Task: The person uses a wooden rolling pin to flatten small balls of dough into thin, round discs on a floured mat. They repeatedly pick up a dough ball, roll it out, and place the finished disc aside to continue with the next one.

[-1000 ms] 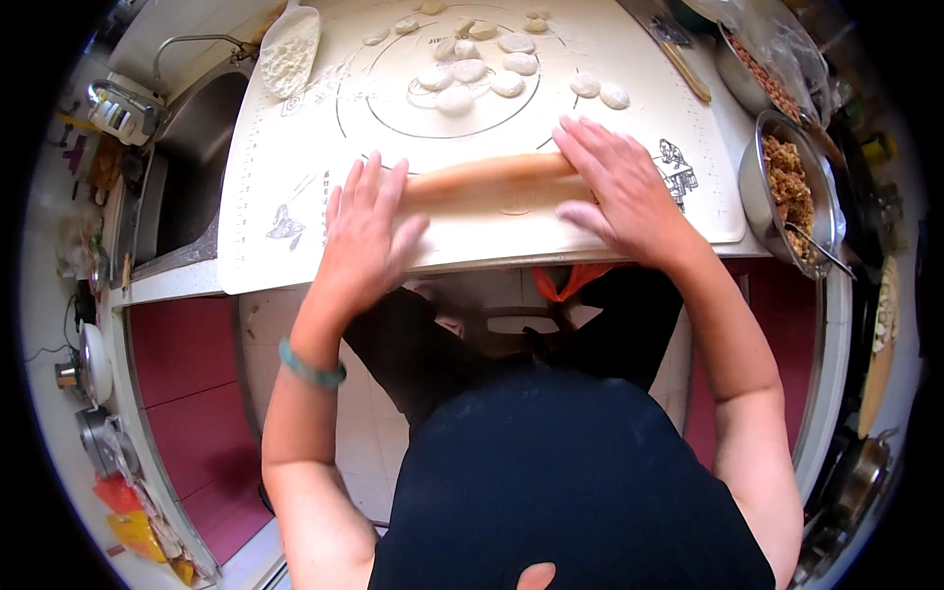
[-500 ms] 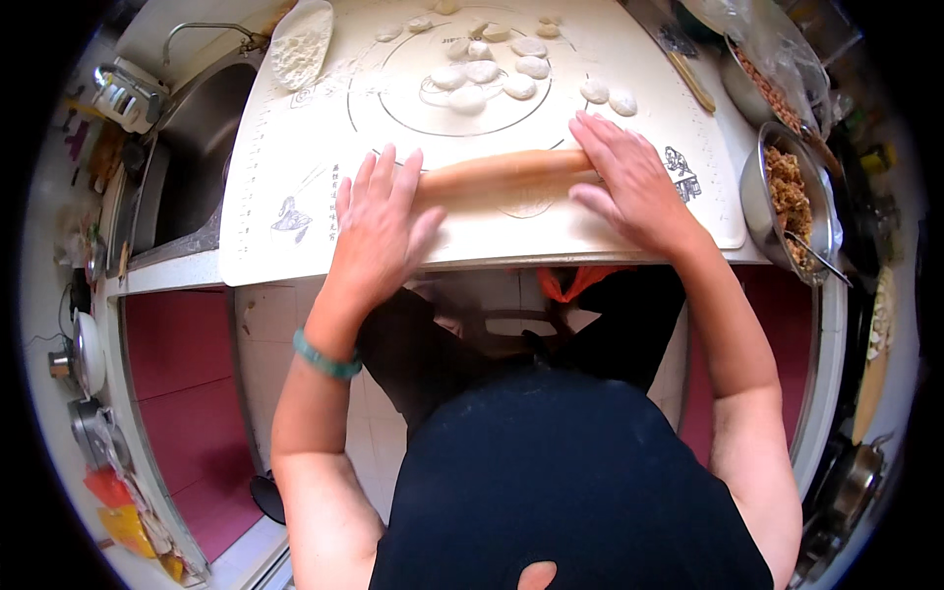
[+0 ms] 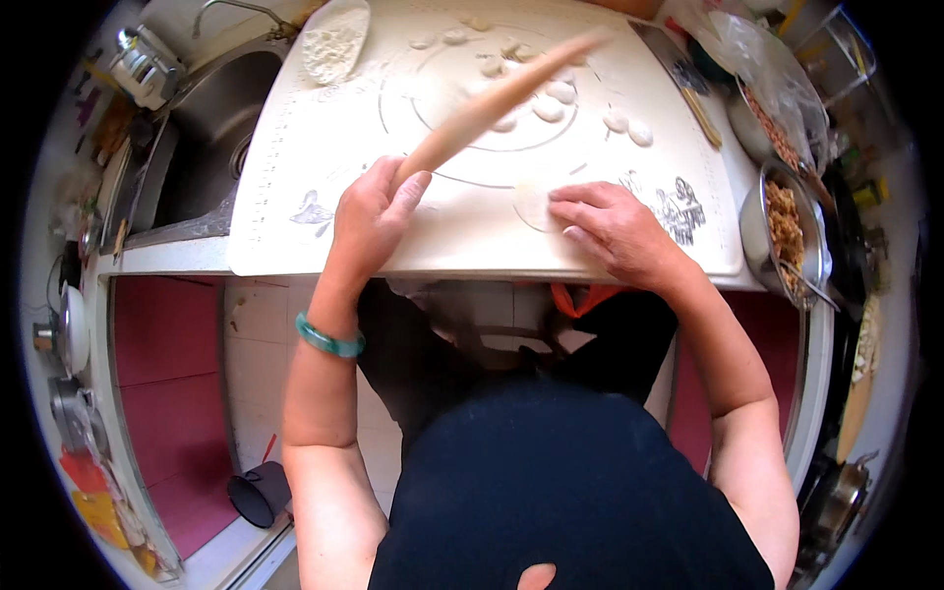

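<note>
My left hand (image 3: 374,211) grips one end of a wooden rolling pin (image 3: 487,106), which slants up and away across the white pastry mat (image 3: 270,202). My right hand (image 3: 605,226) has its slightly bent fingertips at the right edge of a thin flattened dough round (image 3: 531,206), with the thumb apart below them. Several small dough discs (image 3: 551,108) lie at the back of the mat, partly behind the pin. A white scoop of flour (image 3: 334,39) rests at the back left corner.
A steel sink (image 3: 211,128) is to the left. At the right are a bowl of filling (image 3: 787,226) with a spoon, another bowl (image 3: 767,123) under plastic, and a knife (image 3: 688,84). A dark pot (image 3: 258,492) is low at the left.
The rolling pin has swung from lying crosswise under both hands to slanting upward in my left hand alone. My right hand has left the pin and moved down to the dough round.
</note>
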A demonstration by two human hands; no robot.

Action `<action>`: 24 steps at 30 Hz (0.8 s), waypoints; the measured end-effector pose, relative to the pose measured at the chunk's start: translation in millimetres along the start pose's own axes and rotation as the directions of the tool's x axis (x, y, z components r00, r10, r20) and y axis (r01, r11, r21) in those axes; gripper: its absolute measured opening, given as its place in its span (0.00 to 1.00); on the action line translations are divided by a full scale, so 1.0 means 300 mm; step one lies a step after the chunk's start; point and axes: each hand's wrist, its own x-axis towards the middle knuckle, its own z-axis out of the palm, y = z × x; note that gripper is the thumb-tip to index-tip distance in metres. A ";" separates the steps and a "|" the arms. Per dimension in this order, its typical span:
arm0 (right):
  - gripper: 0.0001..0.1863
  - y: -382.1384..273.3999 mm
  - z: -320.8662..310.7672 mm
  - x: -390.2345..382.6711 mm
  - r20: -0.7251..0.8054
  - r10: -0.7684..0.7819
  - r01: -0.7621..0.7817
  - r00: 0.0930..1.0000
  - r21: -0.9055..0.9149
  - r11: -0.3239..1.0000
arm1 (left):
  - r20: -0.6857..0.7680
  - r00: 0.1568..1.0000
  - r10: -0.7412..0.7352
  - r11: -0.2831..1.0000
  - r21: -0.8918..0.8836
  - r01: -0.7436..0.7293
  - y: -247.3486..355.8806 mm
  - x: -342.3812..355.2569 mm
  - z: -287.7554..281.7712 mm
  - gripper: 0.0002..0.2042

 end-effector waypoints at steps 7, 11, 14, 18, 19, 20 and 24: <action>0.16 -0.001 -0.074 0.363 -0.088 -0.005 0.007 0.996 0.019 1.000 | -0.267 0.911 -0.315 0.670 -0.742 0.014 -0.043 -0.022 -0.044 0.13; 0.13 0.027 0.009 0.682 -0.089 0.038 -0.023 0.995 0.164 0.986 | -0.304 0.867 -0.395 0.464 -0.881 -0.098 -0.069 -0.026 -0.051 0.17; 0.11 0.054 0.115 0.902 -0.126 0.046 -0.021 0.991 0.198 0.980 | -0.305 0.874 -0.378 0.459 -0.882 -0.109 -0.073 -0.025 -0.047 0.17; 0.10 0.063 0.220 1.119 -0.052 0.059 -0.059 0.997 0.013 0.998 | -0.283 0.884 -0.372 0.486 -0.871 -0.074 -0.070 -0.034 -0.044 0.17; 0.09 0.074 0.247 1.147 -0.026 0.081 -0.080 0.996 0.013 0.997 | -0.276 0.891 -0.362 0.468 -0.880 -0.083 -0.065 -0.037 -0.044 0.17; 0.09 0.089 0.271 1.168 -0.001 0.104 -0.104 0.995 0.010 0.995 | -0.267 0.893 -0.363 0.465 -0.882 -0.075 -0.063 -0.037 -0.045 0.16; 0.09 0.123 0.312 1.157 0.057 0.183 -0.189 0.982 0.155 0.970 | -0.259 0.889 -0.377 0.463 -0.884 -0.061 -0.061 -0.039 -0.054 0.16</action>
